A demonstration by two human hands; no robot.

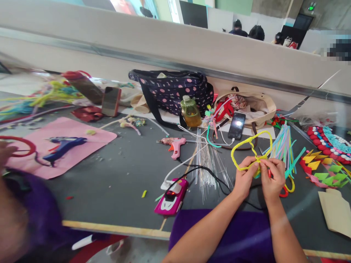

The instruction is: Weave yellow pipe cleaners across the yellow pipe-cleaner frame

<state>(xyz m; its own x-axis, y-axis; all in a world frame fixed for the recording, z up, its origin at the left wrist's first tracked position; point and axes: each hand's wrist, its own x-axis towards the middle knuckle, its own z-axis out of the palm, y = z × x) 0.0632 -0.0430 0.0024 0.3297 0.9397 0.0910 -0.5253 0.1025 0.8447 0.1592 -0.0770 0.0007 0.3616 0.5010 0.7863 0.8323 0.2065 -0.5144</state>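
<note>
A yellow fuzzy wire shape (pixel 233 153), bent into loops, is pinched at its middle between my two hands above the table's right part. My left hand (pixel 246 174) closes its thumb and fingers on the left side of the twisted centre. Close beside it, my right hand (pixel 272 179) grips the right side of that centre. A small teal piece and a bit of red show under and between the fingers. Loose pastel fuzzy stems (pixel 283 146) lie just behind my right hand, and a bundle of bare wires (pixel 210 168) lies left of my left hand.
Glue guns, pink (pixel 177 144) and blue (pixel 64 146), lie on the grey table (pixel 109 197). A magenta car-shaped device (pixel 171 199) with cables sits near the front edge. Behind are a bottle (pixel 190 112), a phone (pixel 236 126) and bags. Another person's hand (pixel 7 151) is at far left.
</note>
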